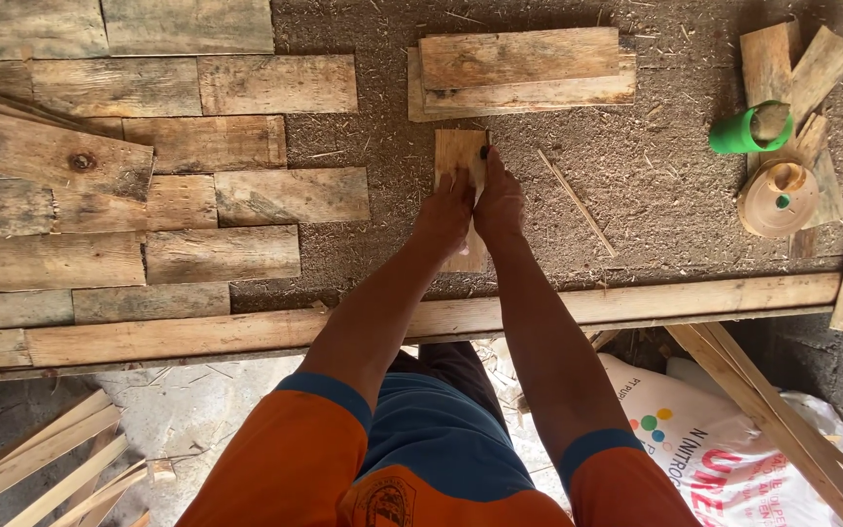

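Note:
A small upright wooden board (458,154) lies on the sawdust-covered work surface (636,185) in the middle. My left hand (446,210) presses flat on its lower part. My right hand (500,200) rests beside it on the board's right edge, fingers closed around a small dark object, perhaps a marker, at the board's upper right. What the object is stays too small to tell. Just beyond the board lie two stacked wooden planks (519,70).
Several short weathered boards (178,146) lie fitted together in rows at the left. A green cup (748,129) and a round tan container (778,198) sit on wood scraps at the right. A long rail (246,332) edges the surface; a printed white sack (714,439) and slats lie below.

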